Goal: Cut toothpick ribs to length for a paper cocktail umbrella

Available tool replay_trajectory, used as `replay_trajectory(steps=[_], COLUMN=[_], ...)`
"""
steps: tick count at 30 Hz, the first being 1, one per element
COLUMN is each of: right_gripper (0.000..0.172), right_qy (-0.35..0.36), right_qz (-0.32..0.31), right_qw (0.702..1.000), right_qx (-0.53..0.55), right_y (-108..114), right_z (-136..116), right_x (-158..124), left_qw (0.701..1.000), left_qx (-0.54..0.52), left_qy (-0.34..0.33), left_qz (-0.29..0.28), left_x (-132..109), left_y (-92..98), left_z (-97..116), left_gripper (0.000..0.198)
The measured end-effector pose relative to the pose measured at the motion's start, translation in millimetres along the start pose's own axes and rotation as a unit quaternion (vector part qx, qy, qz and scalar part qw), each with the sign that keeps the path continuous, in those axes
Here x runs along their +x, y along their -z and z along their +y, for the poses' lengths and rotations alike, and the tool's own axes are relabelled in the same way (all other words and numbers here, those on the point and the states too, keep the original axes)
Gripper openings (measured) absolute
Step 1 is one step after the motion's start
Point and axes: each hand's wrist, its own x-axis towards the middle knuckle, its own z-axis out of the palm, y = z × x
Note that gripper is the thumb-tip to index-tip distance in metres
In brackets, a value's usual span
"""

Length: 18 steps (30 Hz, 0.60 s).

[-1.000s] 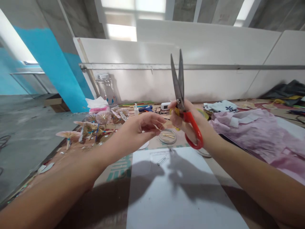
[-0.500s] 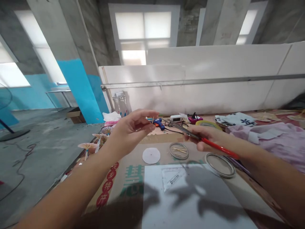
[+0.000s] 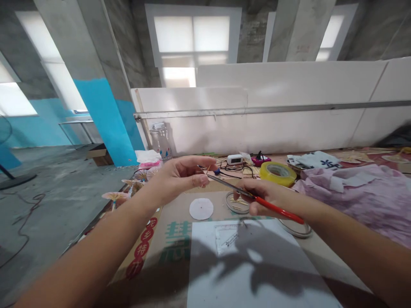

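Observation:
My left hand (image 3: pixel 188 175) pinches a short thin toothpick (image 3: pixel 209 168) between thumb and fingertips. My right hand (image 3: pixel 265 194) grips a pair of scissors (image 3: pixel 278 209) by the red handles. The metal blades (image 3: pixel 229 185) point left, and their tips are at the toothpick; whether they touch it I cannot make out. Under my hands lies a round white disc (image 3: pixel 201 209) with a small dark dot at its centre. A wire-like ring (image 3: pixel 231 209) holds several loose toothpicks (image 3: pixel 239 202), partly covered by my right hand.
A white sheet (image 3: pixel 205 282) with a small clear packet (image 3: pixel 226 239) lies on printed cardboard (image 3: pixel 173 205). A second ring (image 3: pixel 300 234) is half behind my right wrist. Yellow tape (image 3: pixel 278 173), a white device (image 3: pixel 235 160), pink cloth (image 3: pixel 349 196) and a clear jug (image 3: pixel 160 141) stand farther back. Paper fans (image 3: pixel 115 196) line the left edge.
My right hand has moved left and slightly down, bringing the scissor blades to the toothpick. My left hand keeps its pinch and has shifted only a little. The yellow tape is now more visible.

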Motion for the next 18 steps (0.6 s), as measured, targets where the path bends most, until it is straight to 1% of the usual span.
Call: replay_trajectory(steps=[3, 7, 13, 18], right_gripper=[0.051, 0.056, 0.057, 0.053], right_qy=[-0.014, -0.004, -0.019, -0.021], right_qz=[0.001, 0.014, -0.012, -0.015], right_qw=[0.999, 0.999, 0.998, 0.997], right_qx=[0.035, 0.043, 0.051, 0.068], right_y=[-10.3, -18.8, -21.4, -23.8], right_z=[0.8, 1.1, -4.5, -7.8], right_x=[0.5, -0.5, -0.2, 1.3], left_qw=[0.998, 0.991, 0.989, 0.988], left_qx=[-0.047, -0.108, -0.118, -0.122], left_qy=[0.006, 0.007, 0.013, 0.007], left_qz=[-0.035, -0.076, -0.087, -0.090], left_x=[1.3, 3.4, 4.3, 3.5], left_y=[-2.4, -5.6, -7.6, -7.8], left_z=[-11.7, -23.1, -22.9, -23.7], left_gripper=[0.035, 0.034, 0.030, 0.026])
